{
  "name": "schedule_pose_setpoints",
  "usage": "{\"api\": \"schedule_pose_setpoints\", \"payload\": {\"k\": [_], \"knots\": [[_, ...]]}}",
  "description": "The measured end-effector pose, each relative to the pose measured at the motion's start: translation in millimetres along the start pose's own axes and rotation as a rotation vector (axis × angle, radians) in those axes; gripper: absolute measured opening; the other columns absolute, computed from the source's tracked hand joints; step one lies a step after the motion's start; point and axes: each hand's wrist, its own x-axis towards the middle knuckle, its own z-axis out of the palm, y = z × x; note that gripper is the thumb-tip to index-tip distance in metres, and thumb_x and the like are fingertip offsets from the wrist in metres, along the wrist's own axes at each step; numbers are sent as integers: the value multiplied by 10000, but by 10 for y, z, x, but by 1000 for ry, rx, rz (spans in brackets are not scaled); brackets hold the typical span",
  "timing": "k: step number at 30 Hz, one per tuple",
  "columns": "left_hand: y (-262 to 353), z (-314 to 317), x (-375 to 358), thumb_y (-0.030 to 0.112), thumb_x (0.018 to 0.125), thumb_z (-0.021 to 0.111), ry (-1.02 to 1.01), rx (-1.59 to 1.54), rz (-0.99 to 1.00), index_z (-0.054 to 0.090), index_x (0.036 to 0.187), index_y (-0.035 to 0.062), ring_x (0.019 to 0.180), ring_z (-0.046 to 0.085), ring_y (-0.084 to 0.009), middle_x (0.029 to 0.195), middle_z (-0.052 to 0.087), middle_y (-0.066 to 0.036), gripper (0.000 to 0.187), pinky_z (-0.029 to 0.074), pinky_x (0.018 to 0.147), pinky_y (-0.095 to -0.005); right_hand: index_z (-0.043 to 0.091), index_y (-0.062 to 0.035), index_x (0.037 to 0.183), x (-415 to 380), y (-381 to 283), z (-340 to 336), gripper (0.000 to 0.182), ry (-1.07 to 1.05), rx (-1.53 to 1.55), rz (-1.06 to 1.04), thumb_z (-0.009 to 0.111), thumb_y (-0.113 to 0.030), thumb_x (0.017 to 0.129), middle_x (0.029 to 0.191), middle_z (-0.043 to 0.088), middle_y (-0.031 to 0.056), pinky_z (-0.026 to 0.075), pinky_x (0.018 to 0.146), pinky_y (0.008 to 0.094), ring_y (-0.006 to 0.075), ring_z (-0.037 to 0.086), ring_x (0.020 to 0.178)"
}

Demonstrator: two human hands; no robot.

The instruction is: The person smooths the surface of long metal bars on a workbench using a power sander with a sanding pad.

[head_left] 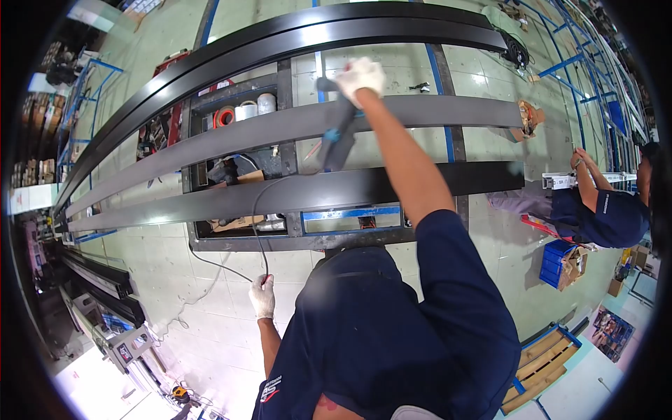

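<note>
My right hand point(360, 78), in a white glove, reaches far forward and is closed on a dark corded power tool point(339, 143) with teal parts. The tool is blurred and overlaps the grey middle beam point(280, 124) in this view. A black power cable point(256, 203) runs from it over the front beam point(231, 198) and down to my left hand point(262, 299). That hand, gloved too, is low on the left with its fingers closed round the cable. A glossy black beam point(294, 38) lies along the far side.
Under the beams stands a dark metal frame point(301, 243) with tape rolls point(246, 110) and tools in its trays. On the right a co-worker point(605, 210) handles a pale metal bar point(560, 181), near a blue crate point(560, 262). Blue racks point(588, 63) line the right side.
</note>
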Motion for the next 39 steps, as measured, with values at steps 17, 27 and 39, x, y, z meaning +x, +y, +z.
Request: {"api": "schedule_pose_setpoints", "payload": {"k": [17, 27, 39], "knots": [[269, 230, -135, 309, 1014, 798, -36, 50, 27, 846, 1119, 8, 1089, 760, -419, 1086, 818, -229, 322, 586, 976, -492, 867, -152, 1024, -382, 843, -528, 296, -54, 14, 3, 694, -367, 916, 1152, 821, 188, 619, 981, 498, 401, 776, 1109], [-74, -10, -43, 345, 1027, 758, -56, -37, 3, 852, 1112, 26, 1096, 750, -413, 1085, 824, -210, 343, 577, 992, -496, 850, -115, 1091, 40, 1490, -522, 392, -1, 107, 175, 761, -463, 934, 1101, 818, 201, 599, 924, 467, 404, 793, 1030], [-2073, -1047, 145, 227, 1051, 745, 223, -242, -204, 829, 1165, -4, 989, 810, -357, 1047, 831, -227, 271, 607, 903, -437, 862, -126, 1077, -420, -1437, 781, 401, 93, 22, -14, 707, -459, 916, 1153, 823, 217, 608, 983, 504, 453, 782, 1115]]}}
